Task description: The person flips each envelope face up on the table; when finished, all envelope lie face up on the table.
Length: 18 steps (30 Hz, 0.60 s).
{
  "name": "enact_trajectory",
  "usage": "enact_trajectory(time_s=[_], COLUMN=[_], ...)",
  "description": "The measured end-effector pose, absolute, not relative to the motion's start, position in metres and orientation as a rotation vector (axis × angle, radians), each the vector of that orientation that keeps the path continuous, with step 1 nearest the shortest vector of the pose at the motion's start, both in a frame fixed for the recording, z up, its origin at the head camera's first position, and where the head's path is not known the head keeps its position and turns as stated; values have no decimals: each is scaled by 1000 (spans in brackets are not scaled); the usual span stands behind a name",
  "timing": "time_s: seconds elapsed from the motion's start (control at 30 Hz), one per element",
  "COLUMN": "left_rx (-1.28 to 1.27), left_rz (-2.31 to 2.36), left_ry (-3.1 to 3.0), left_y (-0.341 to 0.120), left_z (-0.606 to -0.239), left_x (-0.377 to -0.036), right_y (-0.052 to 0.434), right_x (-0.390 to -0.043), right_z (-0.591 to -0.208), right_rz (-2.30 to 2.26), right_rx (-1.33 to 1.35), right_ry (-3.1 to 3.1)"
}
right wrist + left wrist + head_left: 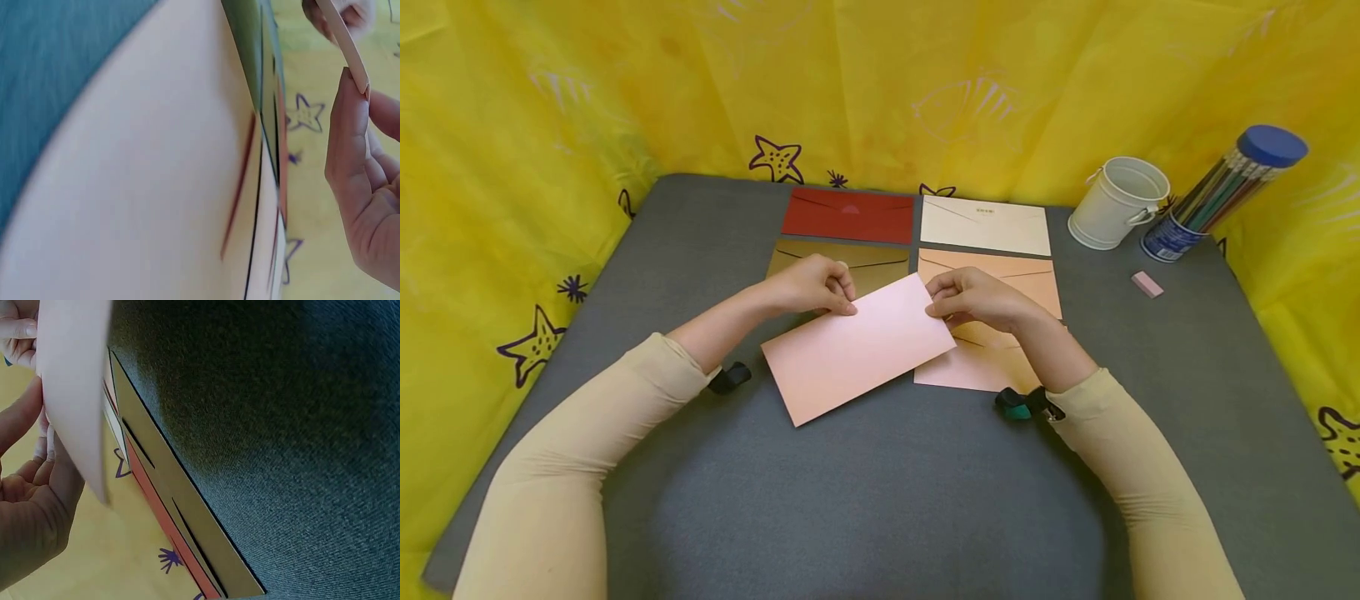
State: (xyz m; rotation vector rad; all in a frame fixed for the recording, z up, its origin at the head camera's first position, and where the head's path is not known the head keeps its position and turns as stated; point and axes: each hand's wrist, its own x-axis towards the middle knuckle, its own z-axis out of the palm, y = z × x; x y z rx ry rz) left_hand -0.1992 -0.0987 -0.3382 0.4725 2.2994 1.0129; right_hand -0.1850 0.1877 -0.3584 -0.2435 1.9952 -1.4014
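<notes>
The pink envelope [859, 348] is held up off the grey table mat [880, 500], tilted with its far edge raised and its near corner low, between the person's two hands. At its far left corner the left hand [811, 285] pinches it, fingers curled over the top edge and thumb against the face; the left wrist view shows the same envelope [75, 394] edge-on, with the left fingers [25, 481] pressed behind it. Just beyond that grip, flat on the mat, lies a gold envelope [880, 260], and behind it a dark red envelope [848, 215].

At the far right corner of the held envelope the right hand [977, 298] pinches the edge between thumb and curled fingers. The right wrist view shows the thin edge of the envelope [342, 39] caught at the tip of the right thumb [347, 125]. Directly under this grip a peach envelope [1015, 279] lies flat, and nearer the person another pink envelope [970, 367] lies under the forearm, partly covered by the held one. Beyond the peach one lies a cream envelope [985, 225].

Well to the right of both grips, at the far right corner of the mat, stand a small white bucket [1118, 202] and a clear tube of pencils [1221, 193] with a blue cap, leaning right. A little nearer lies a small pink eraser [1147, 284]. Yellow cloth [550, 125] printed with starfish surrounds the mat. Both forearms wear cream sleeves [587, 450].
</notes>
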Motion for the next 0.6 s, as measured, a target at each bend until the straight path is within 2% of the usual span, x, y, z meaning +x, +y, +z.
enact_trajectory(time_s=[0.37, 0.6], left_rx=[468, 332], left_rz=[1032, 1158], left_ry=[2288, 2183], left_y=[-111, -122], left_z=[-342, -346], left_x=[-206, -214], right_y=[227, 250], right_x=[-191, -189], right_z=[-350, -343], right_rz=[-1435, -1469], right_rx=[-169, -167], right_ry=[2028, 2060])
